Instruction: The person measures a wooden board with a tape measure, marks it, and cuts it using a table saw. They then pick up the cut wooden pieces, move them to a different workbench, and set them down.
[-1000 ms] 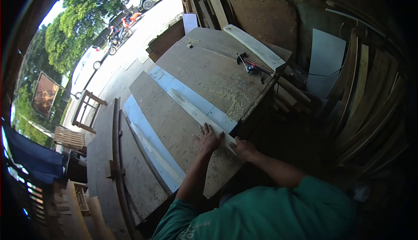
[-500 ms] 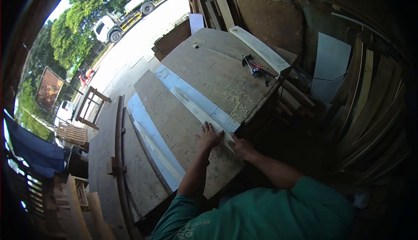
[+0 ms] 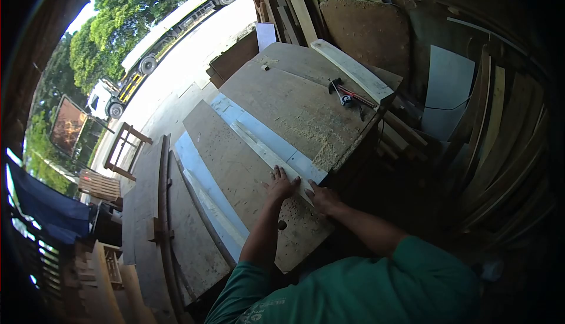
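Pale wooden strip held under two hands on a bench board

The pale wooden strip (image 3: pixel 262 150) is laid on the brown board (image 3: pixel 220 162), near that board's right edge. By judgement, it could be skewed or rolled if pressed unevenly, since both hands are set at its near part and its far part is left unheld. Skin could also be caught by splinters if the hands were slid along a rough edge.

The far end is pointed far left, toward the road; the long axis is run from near right to far left, roughly parallel to the light-blue band (image 3: pixel 253 120) beside it.

The left hand (image 3: pixel 281 186) is spread palm-down over the strip. The right hand (image 3: pixel 323 199) is placed just beside it at the near end, thumb on top; whether it is clamped cannot be told.

Farther right, sawdust (image 3: pixel 323 154) is scattered on the worktop (image 3: pixel 276 92), where a hammer (image 3: pixel 334 84) and tape measure (image 3: pixel 345 99) are set.
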The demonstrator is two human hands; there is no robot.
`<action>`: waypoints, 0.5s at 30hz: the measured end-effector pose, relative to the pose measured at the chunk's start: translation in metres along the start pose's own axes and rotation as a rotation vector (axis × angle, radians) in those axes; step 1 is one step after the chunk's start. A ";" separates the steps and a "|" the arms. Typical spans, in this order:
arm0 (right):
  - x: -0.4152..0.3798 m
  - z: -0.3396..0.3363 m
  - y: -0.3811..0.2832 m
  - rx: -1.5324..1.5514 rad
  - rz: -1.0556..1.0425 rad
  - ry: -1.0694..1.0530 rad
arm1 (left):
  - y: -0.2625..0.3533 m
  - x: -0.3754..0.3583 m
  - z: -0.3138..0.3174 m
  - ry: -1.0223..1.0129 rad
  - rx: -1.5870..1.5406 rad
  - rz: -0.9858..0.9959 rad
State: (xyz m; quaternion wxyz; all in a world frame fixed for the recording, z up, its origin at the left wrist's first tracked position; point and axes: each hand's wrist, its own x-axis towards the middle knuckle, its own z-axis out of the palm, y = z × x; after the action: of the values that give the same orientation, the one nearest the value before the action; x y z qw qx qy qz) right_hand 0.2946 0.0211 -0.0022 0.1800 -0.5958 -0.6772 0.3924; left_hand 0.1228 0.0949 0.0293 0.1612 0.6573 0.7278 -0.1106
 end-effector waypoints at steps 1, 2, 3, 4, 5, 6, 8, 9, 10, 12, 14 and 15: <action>0.002 0.000 -0.001 -0.001 0.005 -0.007 | -0.002 0.002 0.000 0.003 -0.007 0.004; 0.004 -0.001 -0.002 -0.003 0.002 -0.005 | -0.004 0.004 0.000 0.006 -0.014 0.007; 0.005 0.000 -0.004 -0.004 0.000 -0.005 | -0.005 0.006 0.000 0.008 -0.020 0.011; 0.006 0.000 -0.005 -0.005 -0.001 -0.004 | -0.006 0.008 0.000 0.007 -0.019 0.009; 0.008 0.001 -0.005 -0.009 -0.001 0.004 | -0.007 0.010 0.000 0.008 -0.019 0.007; 0.010 0.003 -0.005 -0.013 -0.001 0.011 | -0.007 0.010 -0.002 0.008 -0.019 0.004; 0.014 0.004 -0.006 -0.017 -0.005 0.021 | -0.008 0.011 -0.005 0.003 -0.022 0.003; 0.015 0.004 -0.006 -0.015 -0.008 0.023 | -0.009 0.011 -0.006 -0.001 -0.024 0.003; 0.016 0.005 -0.006 -0.014 -0.008 0.024 | -0.010 0.011 -0.006 -0.001 -0.024 0.000; 0.018 0.007 -0.007 -0.023 -0.006 0.038 | -0.011 0.015 -0.005 0.000 -0.028 -0.003; 0.020 0.009 -0.008 -0.038 -0.003 0.042 | -0.015 0.021 -0.002 0.006 -0.034 0.002; 0.021 0.009 -0.009 -0.049 -0.002 0.040 | -0.015 0.021 -0.003 0.008 -0.038 0.004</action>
State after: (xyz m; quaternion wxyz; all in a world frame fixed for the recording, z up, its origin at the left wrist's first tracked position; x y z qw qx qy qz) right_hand 0.2777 0.0386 -0.0061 0.1791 -0.6073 -0.6833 0.3636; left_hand 0.1062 0.1139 0.0233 0.1707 0.6561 0.7290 -0.0938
